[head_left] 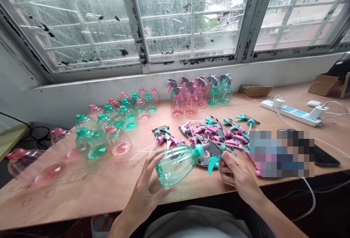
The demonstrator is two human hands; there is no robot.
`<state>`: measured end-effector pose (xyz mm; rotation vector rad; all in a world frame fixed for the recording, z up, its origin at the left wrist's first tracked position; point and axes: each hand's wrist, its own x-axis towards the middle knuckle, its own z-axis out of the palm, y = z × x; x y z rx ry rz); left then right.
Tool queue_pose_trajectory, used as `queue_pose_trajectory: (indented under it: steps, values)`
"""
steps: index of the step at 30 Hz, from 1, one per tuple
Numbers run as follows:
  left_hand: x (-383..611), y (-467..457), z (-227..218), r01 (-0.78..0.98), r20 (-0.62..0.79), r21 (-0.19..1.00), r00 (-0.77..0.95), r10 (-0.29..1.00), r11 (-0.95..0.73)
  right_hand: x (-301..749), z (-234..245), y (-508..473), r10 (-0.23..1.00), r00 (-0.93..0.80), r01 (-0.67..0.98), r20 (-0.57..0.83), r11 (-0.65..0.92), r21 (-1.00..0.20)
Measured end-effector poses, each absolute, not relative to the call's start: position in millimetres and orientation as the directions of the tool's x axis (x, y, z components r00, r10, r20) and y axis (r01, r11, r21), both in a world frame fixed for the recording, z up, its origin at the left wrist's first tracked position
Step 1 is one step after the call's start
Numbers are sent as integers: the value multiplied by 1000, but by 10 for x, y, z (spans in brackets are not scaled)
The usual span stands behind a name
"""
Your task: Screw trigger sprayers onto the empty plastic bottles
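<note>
A clear green bottle lies tilted in front of me, its neck pointing right and slightly up. My left hand is wrapped round its base end, thumb below and fingers above. At the neck sits a grey and teal trigger spray head, its teal trigger hanging down. The fingers of my right hand are closed on the far end of that head. Whether the collar is fully screwed on I cannot tell. Just behind the bottle lies a pile of loose pink, teal and grey spray heads with thin tubes.
Several open pink and green bottles stand on the left of the wooden table. Bottles with spray heads stand by the wall. On the right are a power strip, a dark phone and a cardboard box.
</note>
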<state>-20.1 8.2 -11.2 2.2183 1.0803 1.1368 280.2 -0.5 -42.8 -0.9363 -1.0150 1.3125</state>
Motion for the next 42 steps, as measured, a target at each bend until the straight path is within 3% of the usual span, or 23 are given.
queue_pose_trajectory:
  steps: [4, 7, 13, 16, 19, 22, 27, 31, 34, 37, 39, 42]
  values:
    - [-187, 76, -126, 434, 533, 623, 373, 759, -651, 2806, -330, -10, 986, -150, -572, -75, -148, -807]
    - [-187, 75, -136, 436, 590, 550, 402, 701, -713, 2836, -305, -12, 967, -231, -666, -106, -237, -707]
    - [-283, 69, -173, 477, 667, 300, 514, 539, -826, 2971, -352, 21, 917, -381, -697, -120, -370, -615]
    - [-321, 50, -169, 479, 705, 172, 551, 447, -861, 3004, -351, 14, 895, -423, -644, -140, -406, -648]
    - [-302, 46, -140, 469, 720, 191, 530, 448, -862, 2949, -328, -27, 959, -242, -500, -145, -251, -829]
    - [-266, 55, -120, 468, 689, 300, 497, 528, -831, 2847, -300, -77, 999, 50, -249, 22, 33, -968]
    - [-252, 46, -127, 451, 523, 462, 557, 645, -764, 2858, -161, -50, 925, 164, 166, 342, 316, -934]
    - [-229, 49, -69, 532, 328, 562, 559, 762, -633, 3174, 289, 156, 698, 339, 579, 630, 373, -725]
    - [-218, 69, -11, 544, 223, 619, 570, 791, -567, 3472, 787, 473, 535, 296, 849, 791, 231, -474]
    - [-225, 75, 19, 565, 170, 616, 585, 793, -549, 3682, 1194, 921, 592, 190, 976, 783, -28, -215]
    - [-229, 70, 33, 586, 136, 609, 586, 799, -534, 3749, 1344, 1246, 726, 168, 975, 667, -222, -4]
    - [-232, 63, 55, 607, 91, 609, 585, 806, -510, 3774, 1382, 1700, 819, 122, 980, 560, -188, 61]
